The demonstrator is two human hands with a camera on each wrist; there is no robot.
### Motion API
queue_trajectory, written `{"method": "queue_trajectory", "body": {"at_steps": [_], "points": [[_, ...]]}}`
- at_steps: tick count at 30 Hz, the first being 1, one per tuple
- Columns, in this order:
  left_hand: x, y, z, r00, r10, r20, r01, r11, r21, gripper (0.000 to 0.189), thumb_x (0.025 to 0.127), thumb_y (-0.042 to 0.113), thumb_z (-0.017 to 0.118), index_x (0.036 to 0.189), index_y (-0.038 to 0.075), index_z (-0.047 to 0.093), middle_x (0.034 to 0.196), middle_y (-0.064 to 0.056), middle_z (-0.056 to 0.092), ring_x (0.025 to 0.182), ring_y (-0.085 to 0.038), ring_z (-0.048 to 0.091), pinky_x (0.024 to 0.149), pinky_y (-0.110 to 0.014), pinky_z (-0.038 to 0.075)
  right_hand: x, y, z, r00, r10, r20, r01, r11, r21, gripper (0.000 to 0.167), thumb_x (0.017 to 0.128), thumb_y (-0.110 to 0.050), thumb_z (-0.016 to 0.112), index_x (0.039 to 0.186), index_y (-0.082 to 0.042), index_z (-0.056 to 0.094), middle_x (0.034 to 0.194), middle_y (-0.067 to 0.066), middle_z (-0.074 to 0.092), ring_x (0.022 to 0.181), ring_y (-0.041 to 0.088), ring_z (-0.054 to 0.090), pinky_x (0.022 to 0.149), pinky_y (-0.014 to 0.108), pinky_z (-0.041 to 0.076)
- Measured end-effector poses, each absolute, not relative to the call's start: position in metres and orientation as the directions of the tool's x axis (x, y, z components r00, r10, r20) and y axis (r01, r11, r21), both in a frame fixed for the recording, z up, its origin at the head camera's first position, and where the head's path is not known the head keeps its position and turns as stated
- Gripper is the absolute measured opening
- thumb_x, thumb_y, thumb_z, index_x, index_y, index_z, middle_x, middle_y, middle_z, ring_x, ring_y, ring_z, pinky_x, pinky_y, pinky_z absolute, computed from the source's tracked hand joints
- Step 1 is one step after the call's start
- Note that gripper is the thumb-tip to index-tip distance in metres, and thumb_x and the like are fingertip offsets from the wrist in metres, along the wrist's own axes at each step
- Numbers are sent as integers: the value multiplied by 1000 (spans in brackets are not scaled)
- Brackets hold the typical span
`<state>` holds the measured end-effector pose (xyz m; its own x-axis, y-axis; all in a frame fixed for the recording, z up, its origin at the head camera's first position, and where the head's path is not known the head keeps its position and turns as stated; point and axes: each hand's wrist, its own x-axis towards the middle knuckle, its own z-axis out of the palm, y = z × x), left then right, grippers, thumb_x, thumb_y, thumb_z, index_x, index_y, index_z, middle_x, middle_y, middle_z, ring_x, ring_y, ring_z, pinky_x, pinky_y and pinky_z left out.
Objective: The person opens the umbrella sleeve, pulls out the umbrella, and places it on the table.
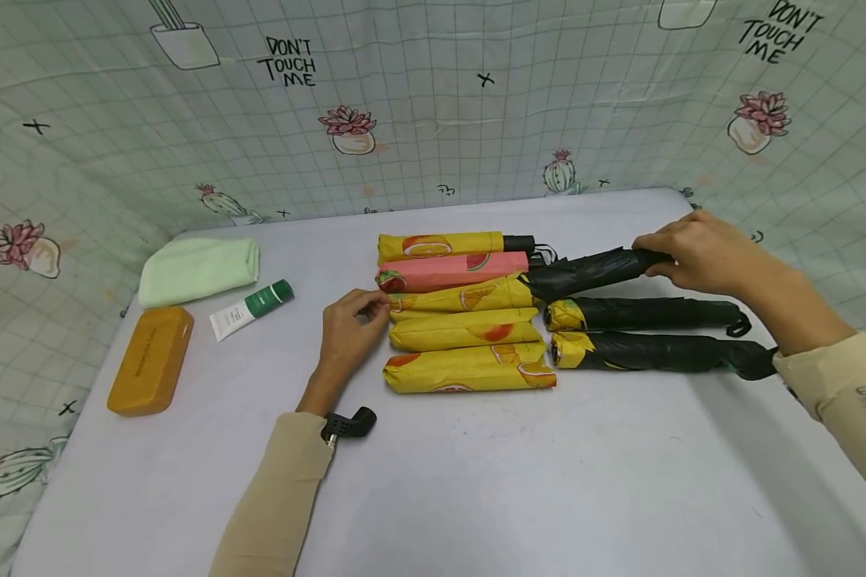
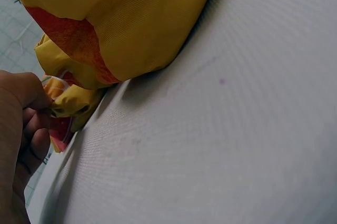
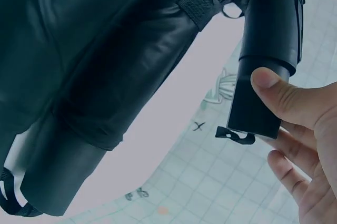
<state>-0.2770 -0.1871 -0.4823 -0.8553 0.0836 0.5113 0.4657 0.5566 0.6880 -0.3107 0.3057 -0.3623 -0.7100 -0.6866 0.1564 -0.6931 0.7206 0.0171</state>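
Observation:
My left hand (image 1: 350, 332) pinches the left end of a yellow, fruit-printed umbrella sleeve (image 1: 469, 297); the left wrist view shows the fingers on the cloth. With the right hand (image 1: 710, 252) I hold the handle end of a folded black umbrella (image 1: 584, 274), tilted up to the right. Its other end is at the sleeve's right mouth; how far inside is hidden. In the right wrist view the thumb presses the black handle (image 3: 258, 103) with fingers behind. Nearer me lie two yellow sleeves (image 1: 469, 329) (image 1: 469, 369) and two black umbrellas (image 1: 642, 312) (image 1: 664, 353) with yellow tips.
Behind lie a yellow sleeved umbrella (image 1: 440, 245) and a pink sleeved one (image 1: 455, 272). On the left are a folded green cloth (image 1: 200, 271), a white-and-green tube (image 1: 251, 310) and a mustard case (image 1: 150, 362). A printed curtain (image 1: 433, 96) borders the white table (image 1: 476, 489).

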Motion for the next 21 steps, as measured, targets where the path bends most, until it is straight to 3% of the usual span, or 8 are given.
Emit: {"method": "queue_trajectory", "body": {"at_steps": [4,13,21], "points": [[-276,-188,-483,-848,88,522,478,549,685,7,89,2,71,94,3,75,88,-6,69,76,-16,62,69,-31,52,-314,306,-361,-670,-717,193,-726,687,32,35,73,-4,87,105,-2,71,92,12,74,79,29,70,74,52,48],[-277,-188,-483,-844,109,525,495,536,684,6,89,4,72,94,4,75,88,-5,69,77,-15,61,68,-25,50,-314,312,-359,-694,-698,178,-707,707,17,35,74,-5,87,105,-3,71,94,13,74,82,31,69,78,54,45],[-278,-187,-483,-849,102,518,482,550,682,6,89,4,72,93,5,75,88,-4,69,76,-14,61,67,-26,49,-317,323,-361,-634,-740,226,-755,655,25,36,70,-3,88,101,-4,71,90,11,75,75,28,69,74,52,46]]}}
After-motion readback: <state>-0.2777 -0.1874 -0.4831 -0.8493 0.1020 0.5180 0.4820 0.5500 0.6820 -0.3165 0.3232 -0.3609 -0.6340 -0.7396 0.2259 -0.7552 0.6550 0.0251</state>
